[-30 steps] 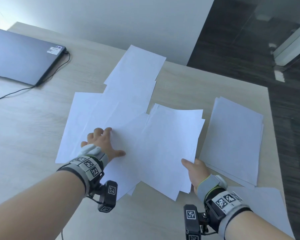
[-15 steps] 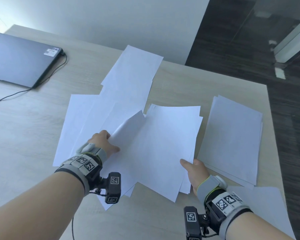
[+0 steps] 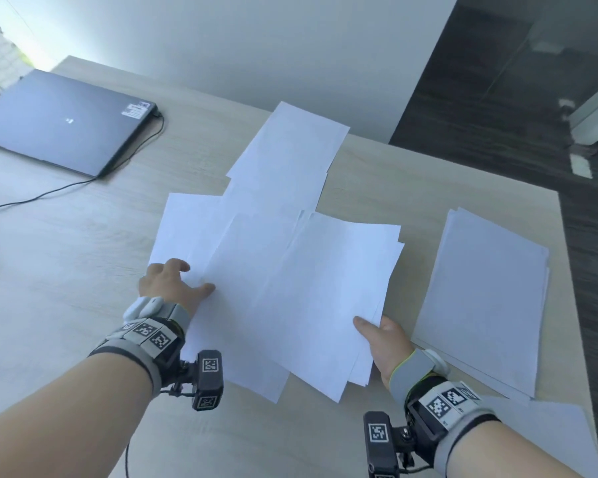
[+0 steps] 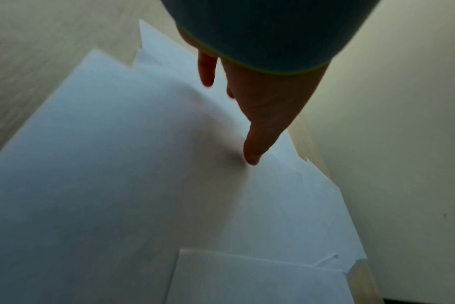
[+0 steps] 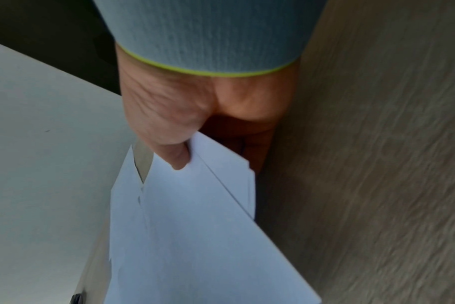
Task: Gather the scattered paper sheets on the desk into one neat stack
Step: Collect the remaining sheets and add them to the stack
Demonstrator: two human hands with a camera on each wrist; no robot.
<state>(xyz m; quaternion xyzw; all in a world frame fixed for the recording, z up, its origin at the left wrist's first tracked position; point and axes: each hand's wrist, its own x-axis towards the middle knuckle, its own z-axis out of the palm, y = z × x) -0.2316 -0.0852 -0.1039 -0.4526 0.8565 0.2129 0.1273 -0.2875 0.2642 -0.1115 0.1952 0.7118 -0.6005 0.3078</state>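
The right hand (image 3: 385, 343) holds a bunch of white paper sheets (image 3: 325, 288) by their near right edge. Its thumb lies on top of the bunch. In the right wrist view the thumb (image 5: 177, 158) presses down on the sheets (image 5: 195, 236), and the other fingers are tucked under them, mostly hidden.

The left hand (image 3: 170, 284) is on the left part of the papers. Its thumb points toward the bunch and its fingers are spread out. In the left wrist view one finger (image 4: 255, 148) pushes down on a sheet (image 4: 117, 164). This hand is flat and spread and does not grip anything.

More loose sheets (image 3: 283, 150) lie farther back on the desk (image 3: 66, 270), and they lie over one another. Another pile of paper (image 3: 480, 298) sits on the right side of the desk, apart from the bunch. One more sheet (image 3: 549, 436) lies at the near right corner, by the right arm.

A closed laptop (image 3: 59, 122) sits at the far left of the desk. A black cable (image 3: 49, 194) runs from it across the wood.
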